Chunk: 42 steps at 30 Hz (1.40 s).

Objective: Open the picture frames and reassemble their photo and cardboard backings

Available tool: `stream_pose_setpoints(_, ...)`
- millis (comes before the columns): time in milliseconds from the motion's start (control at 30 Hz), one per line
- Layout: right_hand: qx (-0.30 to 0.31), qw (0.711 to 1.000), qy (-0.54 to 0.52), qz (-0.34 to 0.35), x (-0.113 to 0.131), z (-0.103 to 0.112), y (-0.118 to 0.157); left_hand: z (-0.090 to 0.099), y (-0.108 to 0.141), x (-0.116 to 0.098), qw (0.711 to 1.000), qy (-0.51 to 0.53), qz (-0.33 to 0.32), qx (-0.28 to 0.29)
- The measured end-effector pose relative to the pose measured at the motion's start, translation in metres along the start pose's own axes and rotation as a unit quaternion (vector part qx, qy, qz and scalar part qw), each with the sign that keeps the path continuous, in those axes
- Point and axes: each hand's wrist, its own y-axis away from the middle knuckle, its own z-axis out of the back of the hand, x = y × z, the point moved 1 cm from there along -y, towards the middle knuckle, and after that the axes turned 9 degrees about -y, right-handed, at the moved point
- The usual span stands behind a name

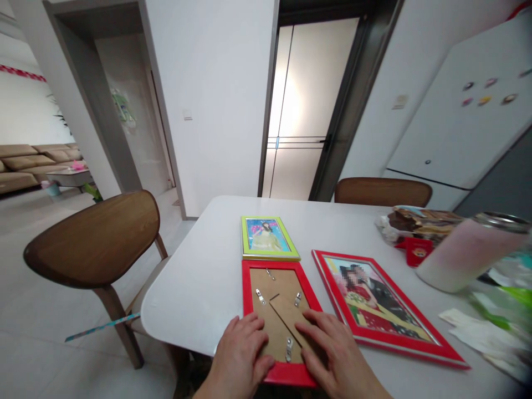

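A red picture frame (248,288) lies face down at the table's front edge, its brown backing board (272,327) facing up. Several small metal clips sit around the board, and a slanting slit crosses it. My left hand (241,352) rests on the frame's left side, fingers bent and apart. On the right side lies my right hand (332,349), its fingers spread over the board and rim. Neither hand grips anything that I can see. Touching the far end is a green picture frame (270,238), face up. To the right lies a larger red picture frame (374,299) with a couple's photo.
A pink and white tumbler (465,252), a red packet (418,252), brown packaging (415,221) and white tissue (482,332) crowd the right of the white table (191,282). One wooden chair (100,238) stands at the left, another chair (382,191) behind the table.
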Motion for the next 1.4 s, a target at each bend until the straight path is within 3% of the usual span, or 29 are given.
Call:
stream_pose_setpoints(200, -0.017, 0.997, 0.067, -0.015, -0.006, 0.006, -0.03, 0.001, 0.002, -0.004, 0.998, 0.025, -0.048, 0.044)
stream_pose_setpoints(300, -0.013, 0.996, 0.091, -0.019, -0.01, 0.007, -0.04, -0.003, 0.001, -0.004, 0.998, 0.008, -0.029, 0.051)
stream_pose_setpoints(533, -0.008, 0.998, 0.058, -0.004, -0.017, 0.006, -0.032, -0.014, 0.003, 0.001, 0.999, -0.011, -0.024, 0.04)
stream_pose_setpoints(633, 0.009, 0.997, 0.061, 0.049, -0.007, 0.007, -0.02, -0.014, 0.003, 0.001, 0.999, -0.01, -0.027, 0.035)
stream_pose_setpoints(767, 0.087, 0.983, 0.03, 0.157, 0.009, 0.007, -0.002, -0.012, 0.004, 0.0, 0.999, -0.008, -0.025, 0.038)
stream_pose_setpoints(867, 0.114, 0.977, 0.039, 0.174, 0.011, 0.006, 0.004, -0.011, 0.004, -0.002, 0.999, -0.012, -0.021, 0.044)
stream_pose_setpoints(1167, 0.154, 0.974, 0.027, 0.163, 0.013, 0.005, 0.005, -0.01, 0.005, -0.001, 0.999, -0.001, -0.011, 0.051)
stream_pose_setpoints(1400, 0.103, 0.993, 0.032, 0.048, 0.041, -0.011, -0.052, -0.012, 0.007, 0.003, 0.999, 0.011, -0.005, 0.036)
